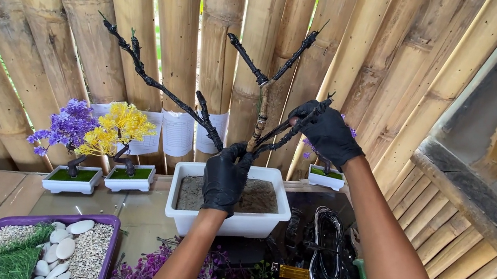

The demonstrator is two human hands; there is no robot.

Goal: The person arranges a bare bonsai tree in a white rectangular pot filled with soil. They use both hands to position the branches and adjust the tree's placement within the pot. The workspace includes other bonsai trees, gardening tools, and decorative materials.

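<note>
My black-gloved left hand [225,179] grips the base of the bare black wire-wrapped tree [259,106] standing in the white rectangular soil-filled pot [231,220] on the surface. My gloved right hand [326,132] pinches a right-side branch [294,129] of that tree.

Bare black-wrapped wire tree [259,106], upright in white rectangular pot [231,220] of grey sand.

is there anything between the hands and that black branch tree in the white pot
Nothing visible. The left hand grips the black branch tree at the trunk base above the white pot, and the right hand holds a right branch directly, both in black gloves.
</note>
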